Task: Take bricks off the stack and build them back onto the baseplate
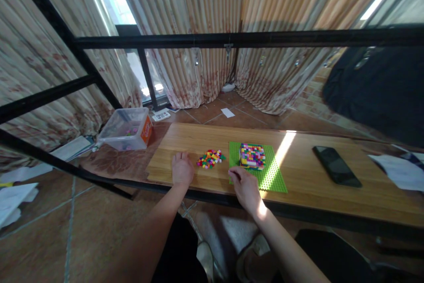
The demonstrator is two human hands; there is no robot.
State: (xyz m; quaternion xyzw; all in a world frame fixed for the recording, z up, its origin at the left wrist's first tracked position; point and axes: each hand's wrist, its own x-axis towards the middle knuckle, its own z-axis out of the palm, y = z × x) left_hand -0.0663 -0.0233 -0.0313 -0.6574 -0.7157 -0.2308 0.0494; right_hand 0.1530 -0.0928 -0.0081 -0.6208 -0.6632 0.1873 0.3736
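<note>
My left hand (182, 169) lies on the wooden board with its fingers loosely stretched, left of a small heap of loose coloured toy bricks (211, 159). Over the near left edge of a green studded baseplate (276, 179), my right hand (245, 186) has its thumb and fingertips drawn together. Anything between those fingertips is too small to make out. A block built of many multicoloured bricks (252, 156) sits on the baseplate, just beyond my right hand.
A black phone (336, 166) lies on the board (301, 194) at the right, with white papers (399, 171) farther right. At the left stands a clear plastic box (124, 129) with a few pieces inside. A dark metal bar (251, 39) crosses in front of the curtains.
</note>
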